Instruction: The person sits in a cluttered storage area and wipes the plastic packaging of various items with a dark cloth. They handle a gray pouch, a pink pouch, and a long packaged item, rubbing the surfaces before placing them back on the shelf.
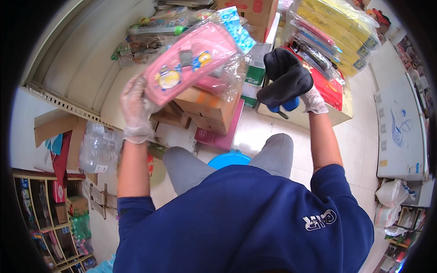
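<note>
Left grip [135, 107] pinching pink case [193, 59], near carton [214, 109]; right grip [312, 100] wrapped around dark cloth [286, 78], beside red pack [330, 91].

A brown box [211, 113] is resting on a magenta box [216, 139], while green-and-white cartons [253, 78] are standing just to its right and a blue round plastic object [230, 158] is showing below it in view. Well to the right of the brown box, yellow packs [330, 20] are lying stacked in clear plastic, and a white cabinet [403, 123] is standing farther out. To its left, clear plastic bottles [100, 148] are standing beside an open carton [59, 122], with a compartmented shelf unit [48, 200] holding packaged goods [81, 226] at far lower left.
</note>
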Action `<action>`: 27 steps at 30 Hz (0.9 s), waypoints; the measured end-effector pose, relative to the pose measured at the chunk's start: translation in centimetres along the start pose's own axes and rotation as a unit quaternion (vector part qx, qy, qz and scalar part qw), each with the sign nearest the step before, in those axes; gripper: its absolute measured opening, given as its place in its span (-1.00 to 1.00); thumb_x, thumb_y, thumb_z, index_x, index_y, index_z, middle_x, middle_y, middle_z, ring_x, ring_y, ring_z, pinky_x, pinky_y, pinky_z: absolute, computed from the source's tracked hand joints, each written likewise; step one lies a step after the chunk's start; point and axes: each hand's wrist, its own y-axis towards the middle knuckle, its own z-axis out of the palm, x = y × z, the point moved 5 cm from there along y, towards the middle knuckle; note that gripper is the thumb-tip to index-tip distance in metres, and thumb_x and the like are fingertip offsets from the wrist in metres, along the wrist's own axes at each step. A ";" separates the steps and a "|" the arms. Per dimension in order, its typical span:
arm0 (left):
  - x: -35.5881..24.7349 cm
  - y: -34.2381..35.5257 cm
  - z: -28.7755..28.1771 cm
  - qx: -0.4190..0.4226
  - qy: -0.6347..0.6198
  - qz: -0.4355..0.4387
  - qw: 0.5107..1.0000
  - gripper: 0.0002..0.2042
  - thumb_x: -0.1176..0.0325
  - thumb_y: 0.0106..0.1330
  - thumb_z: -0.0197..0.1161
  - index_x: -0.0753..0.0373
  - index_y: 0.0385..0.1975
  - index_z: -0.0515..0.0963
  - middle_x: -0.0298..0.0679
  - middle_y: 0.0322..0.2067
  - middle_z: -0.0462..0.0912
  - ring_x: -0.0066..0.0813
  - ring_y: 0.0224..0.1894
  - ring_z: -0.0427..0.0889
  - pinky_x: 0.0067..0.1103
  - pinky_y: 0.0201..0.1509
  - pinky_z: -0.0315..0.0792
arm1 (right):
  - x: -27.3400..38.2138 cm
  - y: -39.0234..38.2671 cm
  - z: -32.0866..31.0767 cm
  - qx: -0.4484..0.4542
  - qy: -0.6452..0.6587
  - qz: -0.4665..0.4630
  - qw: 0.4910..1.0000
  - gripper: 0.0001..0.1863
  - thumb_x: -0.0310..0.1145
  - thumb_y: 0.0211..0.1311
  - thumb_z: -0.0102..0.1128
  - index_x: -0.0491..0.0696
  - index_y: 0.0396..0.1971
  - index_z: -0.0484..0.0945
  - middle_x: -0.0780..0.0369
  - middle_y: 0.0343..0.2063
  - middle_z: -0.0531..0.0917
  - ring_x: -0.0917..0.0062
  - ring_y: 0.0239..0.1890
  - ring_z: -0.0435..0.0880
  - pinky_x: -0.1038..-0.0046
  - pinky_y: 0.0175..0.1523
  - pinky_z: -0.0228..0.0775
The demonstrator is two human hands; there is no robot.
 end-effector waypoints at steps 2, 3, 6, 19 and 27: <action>0.4 -1.1 4.4 0.010 -0.058 -0.026 0.998 -0.78 0.40 0.34 0.25 0.40 -0.13 0.61 -0.26 -0.21 0.65 -0.56 -0.19 0.59 -0.65 -0.04 0.46 | -1.8 -1.2 -1.8 -0.090 -0.072 -0.004 0.993 -0.27 -0.38 -0.02 0.49 -0.14 0.20 0.37 0.22 0.05 0.60 0.40 0.11 0.55 0.40 0.29 0.27; 0.6 -2.1 6.6 0.014 -0.089 -0.046 0.995 -0.78 0.40 0.34 0.24 0.41 -0.13 0.60 -0.26 -0.21 0.65 -0.55 -0.19 0.60 -0.63 -0.04 0.48 | -1.0 -1.4 -1.0 -0.103 -0.171 -0.014 0.980 -0.32 -0.37 0.05 0.43 -0.13 0.20 0.37 0.18 0.07 0.58 0.34 0.13 0.53 0.39 0.29 0.27; 2.5 -3.5 10.8 0.003 -0.140 -0.069 0.988 -0.79 0.43 0.34 0.23 0.40 -0.11 0.60 -0.23 -0.19 0.65 -0.53 -0.18 0.61 -0.60 -0.05 0.51 | 2.1 -0.7 1.3 -0.137 -0.369 -0.043 0.918 -0.50 -0.34 0.21 0.24 -0.12 0.14 0.40 0.08 0.02 0.53 0.22 0.10 0.48 0.30 0.25 0.28; 4.2 -6.8 17.9 -0.008 -0.217 -0.109 0.970 -0.78 0.49 0.32 0.20 0.39 -0.08 0.61 -0.29 -0.22 0.65 -0.57 -0.24 0.61 -0.61 -0.11 0.51 | 2.2 4.0 9.8 -0.092 -0.575 0.201 0.788 -0.50 -0.05 -0.03 0.22 -0.10 -0.18 0.43 0.15 -0.21 0.48 0.33 -0.07 0.45 0.43 0.11 0.30; 6.3 -7.1 18.5 -0.020 -0.301 -0.129 0.945 -0.79 0.45 0.38 0.16 0.37 -0.05 0.57 -0.29 -0.26 0.65 -0.57 -0.25 0.61 -0.60 -0.14 0.52 | 2.4 0.0 15.1 -0.181 -0.299 0.049 0.936 -0.83 -0.40 0.37 -0.10 -0.07 -0.15 0.46 0.14 -0.16 0.51 0.33 -0.05 0.48 0.36 0.11 0.34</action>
